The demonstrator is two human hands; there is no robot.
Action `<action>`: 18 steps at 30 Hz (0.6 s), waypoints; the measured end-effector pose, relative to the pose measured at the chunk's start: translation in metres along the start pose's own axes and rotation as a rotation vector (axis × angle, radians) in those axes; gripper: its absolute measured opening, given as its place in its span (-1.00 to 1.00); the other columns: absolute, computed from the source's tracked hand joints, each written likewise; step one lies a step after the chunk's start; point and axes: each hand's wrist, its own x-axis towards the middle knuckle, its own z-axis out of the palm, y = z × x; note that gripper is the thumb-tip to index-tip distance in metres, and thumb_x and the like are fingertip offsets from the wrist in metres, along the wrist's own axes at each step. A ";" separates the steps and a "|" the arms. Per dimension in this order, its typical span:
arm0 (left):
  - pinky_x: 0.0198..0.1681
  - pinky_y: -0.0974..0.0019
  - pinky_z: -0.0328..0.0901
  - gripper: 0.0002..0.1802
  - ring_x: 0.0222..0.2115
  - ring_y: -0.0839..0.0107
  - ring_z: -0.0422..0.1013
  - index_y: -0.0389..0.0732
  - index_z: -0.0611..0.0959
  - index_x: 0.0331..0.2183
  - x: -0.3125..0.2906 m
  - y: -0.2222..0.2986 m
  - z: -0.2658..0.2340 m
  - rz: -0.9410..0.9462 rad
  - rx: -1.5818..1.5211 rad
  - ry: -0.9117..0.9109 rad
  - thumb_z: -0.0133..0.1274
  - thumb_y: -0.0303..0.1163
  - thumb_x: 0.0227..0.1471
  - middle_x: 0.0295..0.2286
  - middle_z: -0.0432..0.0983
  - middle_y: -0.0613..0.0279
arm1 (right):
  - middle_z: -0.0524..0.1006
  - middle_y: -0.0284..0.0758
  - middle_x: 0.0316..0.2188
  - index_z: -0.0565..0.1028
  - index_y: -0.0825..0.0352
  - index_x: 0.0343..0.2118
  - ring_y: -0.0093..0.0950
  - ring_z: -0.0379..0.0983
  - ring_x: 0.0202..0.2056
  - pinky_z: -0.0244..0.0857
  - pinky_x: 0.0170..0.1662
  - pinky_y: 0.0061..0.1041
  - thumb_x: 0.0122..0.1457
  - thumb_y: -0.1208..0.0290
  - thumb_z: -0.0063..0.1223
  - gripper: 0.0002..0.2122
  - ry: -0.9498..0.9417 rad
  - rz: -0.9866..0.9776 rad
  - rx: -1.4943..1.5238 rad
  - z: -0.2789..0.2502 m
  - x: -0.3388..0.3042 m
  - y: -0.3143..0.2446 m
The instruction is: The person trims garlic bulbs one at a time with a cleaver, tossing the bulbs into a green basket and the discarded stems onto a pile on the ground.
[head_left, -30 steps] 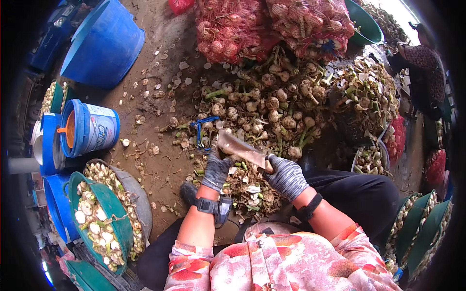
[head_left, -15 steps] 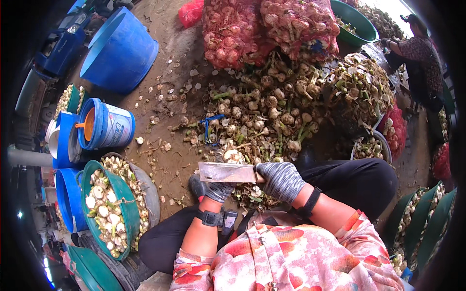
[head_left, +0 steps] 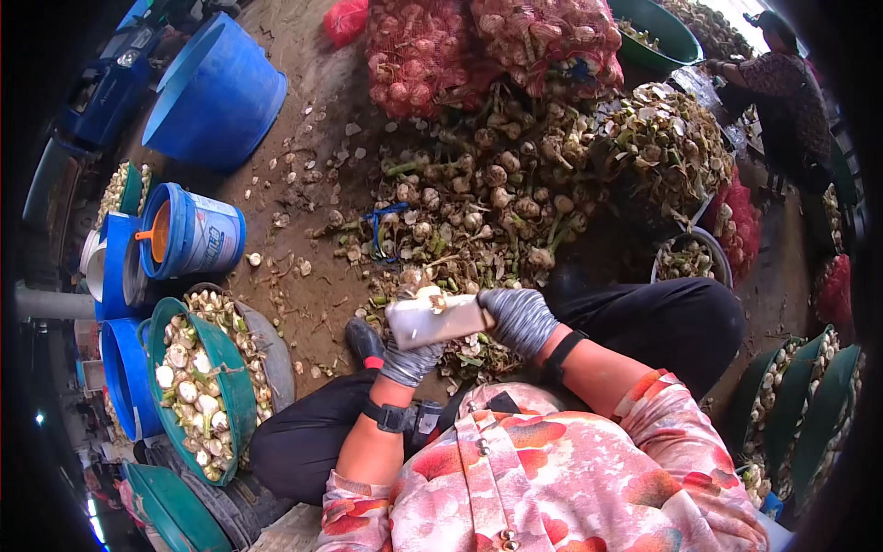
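Observation:
My right hand point(head_left: 518, 317), in a grey glove, grips the handle of a broad flat cleaver point(head_left: 434, 321) held level in front of me. My left hand point(head_left: 409, 361), also gloved, sits under the blade and holds a garlic bulb point(head_left: 429, 294) against it; the bulb shows just above the blade. A large heap of garlic bulbs with stalks point(head_left: 497, 198) lies on the dirt floor right beyond my hands. My legs in black trousers frame the spot, and cut scraps lie between them.
A green basin of trimmed garlic point(head_left: 198, 386) stands at my left. Blue buckets point(head_left: 193, 235) and a big blue tub point(head_left: 216, 92) sit farther left. Red mesh sacks of garlic point(head_left: 478, 46) lie at the back. Another person point(head_left: 782, 83) works at the upper right.
The cleaver swung from pointing up and left to lying level, and both hands drew closer to my body. The view shifted slightly downward.

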 end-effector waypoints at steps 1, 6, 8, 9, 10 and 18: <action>-0.03 0.08 0.37 -0.51 -0.15 0.25 0.39 -0.09 0.37 0.01 0.000 0.042 0.004 -0.031 -0.018 0.071 -0.11 0.03 0.20 -0.14 0.42 0.19 | 0.59 -0.15 -0.42 0.48 0.21 -0.29 -0.15 0.55 -0.34 0.41 -0.28 -0.18 0.06 0.40 0.00 -0.86 -0.151 0.325 -0.098 -0.001 0.007 0.014; -0.09 0.10 0.42 -0.50 -0.19 0.24 0.44 -0.08 0.45 -0.06 0.004 0.021 -0.004 -0.149 -0.911 0.197 -0.10 0.11 0.19 -0.20 0.47 0.18 | 0.57 -0.08 -0.47 0.47 0.23 -0.27 -0.08 0.53 -0.37 0.40 -0.32 -0.13 0.09 0.33 0.03 -0.83 0.251 0.262 0.059 0.000 0.003 0.039; -0.10 0.15 0.42 -0.38 -0.14 0.27 0.45 -0.12 0.39 0.03 0.008 0.018 -0.004 -0.075 -0.498 0.179 0.09 0.03 0.05 -0.10 0.46 0.15 | 0.56 -0.11 -0.49 0.47 0.24 -0.31 -0.09 0.53 -0.40 0.40 -0.35 -0.15 0.07 0.32 0.05 -0.84 0.076 0.154 0.041 -0.021 0.000 0.004; -0.04 0.10 0.36 -0.39 -0.09 0.24 0.42 -0.08 0.38 0.06 0.007 0.004 -0.003 -0.012 -0.286 0.166 0.05 0.04 0.07 -0.06 0.43 0.15 | 0.55 -0.12 -0.51 0.47 0.24 -0.33 -0.09 0.53 -0.41 0.39 -0.36 -0.15 0.06 0.32 0.06 -0.85 0.020 0.067 0.037 -0.031 -0.005 -0.015; 0.01 0.06 0.31 -0.39 -0.03 0.21 0.38 -0.04 0.38 0.09 0.002 -0.014 -0.003 0.078 -0.027 0.132 0.00 0.04 0.09 -0.01 0.41 0.15 | 0.55 -0.12 -0.53 0.47 0.24 -0.35 -0.10 0.53 -0.41 0.39 -0.37 -0.16 0.04 0.33 0.07 -0.85 -0.010 -0.005 0.052 -0.036 -0.007 -0.029; 0.12 0.07 0.21 -0.33 0.06 0.23 0.33 -0.05 0.32 0.16 0.000 -0.055 -0.002 0.150 -0.228 -0.003 -0.08 0.10 0.14 0.07 0.36 0.21 | 0.52 -0.17 -0.57 0.48 0.19 -0.37 -0.10 0.50 -0.45 0.36 -0.42 -0.17 -0.03 0.36 0.10 -0.86 -0.101 -0.078 0.046 -0.036 -0.005 -0.042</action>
